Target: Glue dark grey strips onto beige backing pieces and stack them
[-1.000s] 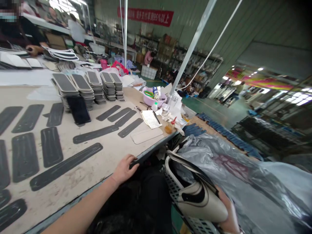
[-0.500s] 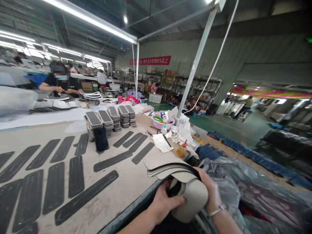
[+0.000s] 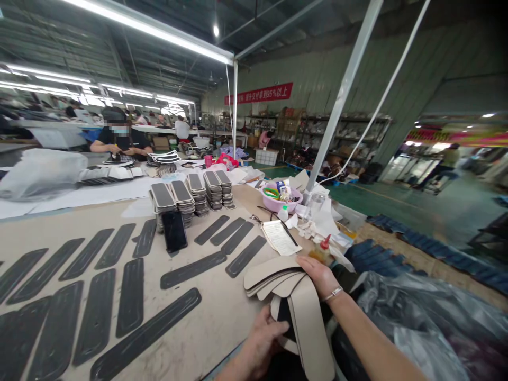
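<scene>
A: Your left grip (image 3: 260, 336) is closed on the near-left side of the pale panels (image 3: 315, 330), thumb over the dark inside. Your right grip (image 3: 319, 275) grasps their far side, fingers curled over the edges.

B: So you have both ends of the fan. Where is it exactly?

A: In front of you, over the near edge of the table (image 3: 220, 304), on the right. You can't tell here whether it touches the top.

B: You should find the panels light, I'd judge, thin and springy, stiff enough to hold a curve. They look loose, so they could slide over one another. Pinch several edges together, near the ends, and don't squeeze hard enough to crease them.

A: How many do you have?

B: They overlap too much for you to get a total. Beyond them, you have five stacks (image 3: 162, 196) of grey-faced pieces, one phone (image 3: 175, 233) against them, one notebook (image 3: 280, 237), one purple basin (image 3: 278, 207), one green-capped bottle (image 3: 283, 214) and one red-tipped bottle (image 3: 318, 255).

A: And the dark strips (image 3: 146, 336)?

B: You see four short ones left of the notebook; toward the left, others run out of view, so you can't total them.
</scene>
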`<state>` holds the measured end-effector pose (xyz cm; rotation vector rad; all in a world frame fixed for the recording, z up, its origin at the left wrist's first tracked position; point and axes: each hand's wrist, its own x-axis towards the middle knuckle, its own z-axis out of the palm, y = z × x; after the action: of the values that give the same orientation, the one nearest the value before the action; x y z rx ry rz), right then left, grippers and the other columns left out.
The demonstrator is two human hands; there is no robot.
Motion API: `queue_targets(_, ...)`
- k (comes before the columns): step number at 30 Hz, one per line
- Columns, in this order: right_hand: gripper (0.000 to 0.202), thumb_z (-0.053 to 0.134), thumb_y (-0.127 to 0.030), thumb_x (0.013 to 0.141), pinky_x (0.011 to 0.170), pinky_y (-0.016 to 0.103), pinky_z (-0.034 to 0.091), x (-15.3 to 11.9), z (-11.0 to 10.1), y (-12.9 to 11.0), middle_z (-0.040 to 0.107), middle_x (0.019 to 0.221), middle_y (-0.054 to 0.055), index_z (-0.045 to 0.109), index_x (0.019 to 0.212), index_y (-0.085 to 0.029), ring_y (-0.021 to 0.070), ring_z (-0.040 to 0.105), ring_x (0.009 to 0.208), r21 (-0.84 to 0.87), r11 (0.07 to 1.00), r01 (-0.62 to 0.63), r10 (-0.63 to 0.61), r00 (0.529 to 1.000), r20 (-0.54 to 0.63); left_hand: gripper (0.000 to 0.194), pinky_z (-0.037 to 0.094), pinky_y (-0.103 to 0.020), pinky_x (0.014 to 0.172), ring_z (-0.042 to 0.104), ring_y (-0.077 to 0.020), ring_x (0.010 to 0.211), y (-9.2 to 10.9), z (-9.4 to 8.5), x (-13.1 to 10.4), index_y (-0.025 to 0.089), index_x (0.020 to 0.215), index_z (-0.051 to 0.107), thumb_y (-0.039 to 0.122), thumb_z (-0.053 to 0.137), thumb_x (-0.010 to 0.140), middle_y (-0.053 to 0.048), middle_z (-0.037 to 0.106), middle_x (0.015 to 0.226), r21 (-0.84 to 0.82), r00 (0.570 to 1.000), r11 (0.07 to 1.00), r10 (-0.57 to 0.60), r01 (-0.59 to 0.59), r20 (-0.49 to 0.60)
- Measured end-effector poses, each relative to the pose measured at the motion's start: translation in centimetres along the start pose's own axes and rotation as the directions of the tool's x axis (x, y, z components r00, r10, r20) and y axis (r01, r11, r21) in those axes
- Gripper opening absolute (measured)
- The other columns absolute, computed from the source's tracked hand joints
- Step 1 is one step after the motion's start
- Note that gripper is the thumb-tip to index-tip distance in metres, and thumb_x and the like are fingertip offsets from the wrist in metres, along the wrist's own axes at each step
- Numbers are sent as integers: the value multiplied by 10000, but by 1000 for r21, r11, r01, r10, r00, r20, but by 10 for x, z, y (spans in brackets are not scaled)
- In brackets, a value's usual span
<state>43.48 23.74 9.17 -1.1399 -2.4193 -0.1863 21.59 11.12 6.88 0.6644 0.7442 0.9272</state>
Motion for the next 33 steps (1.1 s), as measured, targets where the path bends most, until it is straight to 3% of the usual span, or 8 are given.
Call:
queue_targets(3, 385, 441, -146, 813, 947, 323, 449, 7, 5, 18, 605, 1156, 90, 559, 1174, -210, 156, 540, 1084, 7, 1000, 23, -23, 998, 56, 383, 495, -389, 665, 621, -228, 694, -2, -13, 8, 166, 951, 602, 444, 600, 688, -62, 623, 737, 456, 999, 890, 8, 15, -48)
queue_targets(5, 397, 421, -116, 818, 961, 321, 433, 14, 8, 27, 598, 1174, 77, 560, 1175, -221, 154, 525, 1108, -1, 1000, 26, -25, 996, 84, 325, 467, -420, 784, 606, -249, 796, 8, -25, 13, 196, 922, 637, 453, 539, 748, -88, 639, 792, 780, 969, 612, 246, -130, -32)
queue_targets(8, 412, 401, -103, 820, 981, 334, 412, 26, 11, 37, 586, 1199, 60, 561, 1178, -231, 164, 503, 1140, -7, 999, 33, -32, 993, 116, 451, 321, -447, 1010, 464, -286, 1143, 35, -40, 32, 224, 1175, 553, 452, 487, 791, -133, 561, 1185, 953, 847, 150, 510, -261, 152)
queue_targets(12, 415, 395, -106, 819, 965, 330, 419, 42, 19, 50, 593, 1187, 28, 572, 1162, -260, 166, 507, 1132, -18, 999, 51, -47, 983, 180, 924, 110, -557, 1073, 99, -376, 1356, 58, -46, 78, 262, 1386, 288, 601, 635, 600, -111, 193, 1488, 977, 916, -139, 347, -162, 201)
queue_targets(15, 392, 411, -114, 823, 979, 342, 405, 50, 29, 61, 590, 1189, 38, 579, 1150, -252, 168, 489, 1145, -43, 997, 68, -58, 979, 198, 965, 53, -584, 1056, 96, -399, 1351, 50, -41, 108, 306, 1409, 198, 692, 564, 604, -117, 167, 1495, 972, 957, -210, 242, -108, 159)
queue_targets(19, 389, 427, -95, 819, 998, 376, 388, 57, 50, 84, 581, 1207, 58, 589, 1140, -243, 184, 461, 1174, -111, 993, 26, -5, 984, 180, 809, 39, -597, 1036, 172, -419, 1324, 26, -25, 136, 292, 1412, 192, 683, 398, 735, -143, 231, 1469, 973, 931, -231, 354, -4, 88)
queue_targets(26, 476, 430, -45, 785, 939, 366, 430, 63, 82, 115, 533, 1268, 52, 565, 1168, -294, 202, 479, 1142, -222, 954, -203, 244, 954, 174, 761, 63, -626, 1006, 206, -456, 1288, 12, -4, 177, 269, 1413, 181, 529, 472, 760, -174, 242, 1454, 966, 902, -230, 431, 121, -10)
queue_targets(33, 512, 367, -88, 832, 906, 345, 428, 63, 93, 116, 477, 1309, 34, 449, 1274, -332, 200, 446, 1159, -233, 914, -331, 385, 889, 246, 851, 92, -683, 972, 92, -462, 1326, 32, -5, 197, 296, 1420, 123, 482, 516, 689, -166, 121, 1494, 986, 983, -168, 181, 15, 16)
